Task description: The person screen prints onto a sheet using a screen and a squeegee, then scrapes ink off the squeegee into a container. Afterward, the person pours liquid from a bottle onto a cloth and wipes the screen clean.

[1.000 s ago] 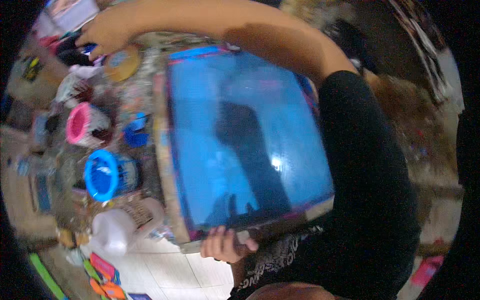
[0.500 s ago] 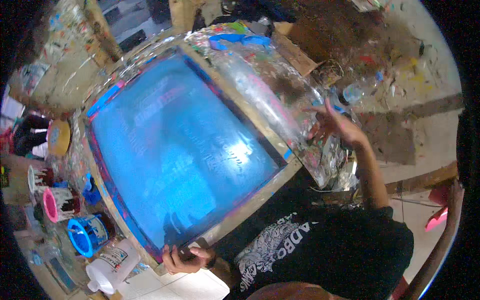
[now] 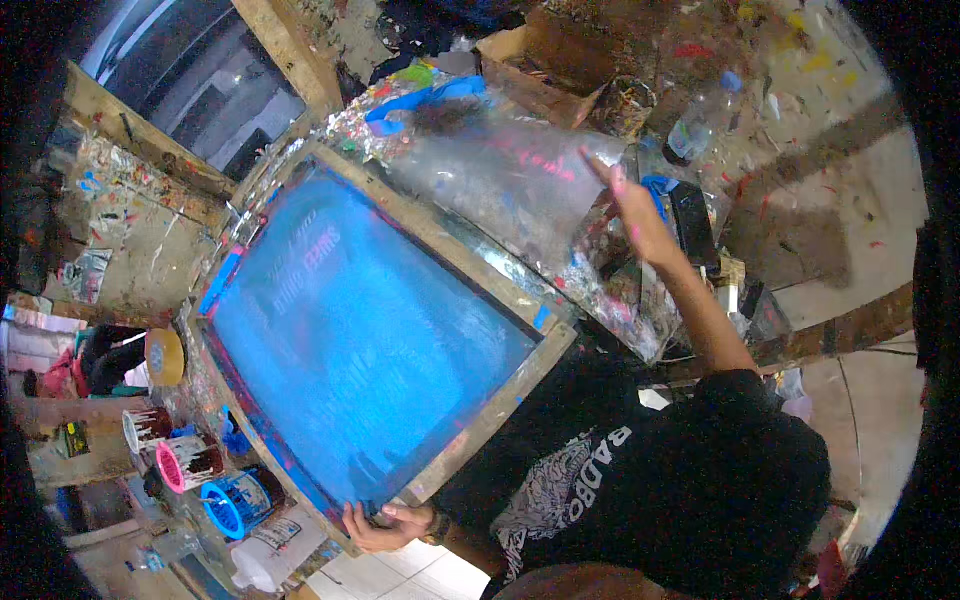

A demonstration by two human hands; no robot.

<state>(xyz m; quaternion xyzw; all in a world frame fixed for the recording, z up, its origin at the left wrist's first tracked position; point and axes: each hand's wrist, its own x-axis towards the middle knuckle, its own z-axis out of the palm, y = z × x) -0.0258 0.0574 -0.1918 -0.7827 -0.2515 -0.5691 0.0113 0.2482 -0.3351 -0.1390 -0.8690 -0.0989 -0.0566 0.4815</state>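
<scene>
A wooden-edged screen printing frame (image 3: 487, 425) with blue mesh and faint lettering lies tilted across the bench before me. My left hand (image 3: 385, 525) grips its near corner, the thumb and fingers curled at the wood. Beyond the frame's right side lies a clear plastic sheet (image 3: 470, 185) with a pink mark on it. Over the sheet's right end is my right hand (image 3: 640, 215), a finger stretched out and the others partly hidden. Pink paint shows on that hand, and nothing is visibly held in it.
Left of the frame stand a white-rimmed paint pot (image 3: 148, 428), a pink one (image 3: 185, 465), a blue one (image 3: 235, 503) and a white plastic bottle (image 3: 275, 550). A roll of tape (image 3: 165, 357) is farther off. A clear bottle (image 3: 700, 125) and cardboard box (image 3: 535, 80) lie at far right.
My right hand has moved up and left over the plastic sheet, its spread fingers drawn closer together. The sheet shows flatter and wider. My left hand stays at the frame's corner; the view has shifted.
</scene>
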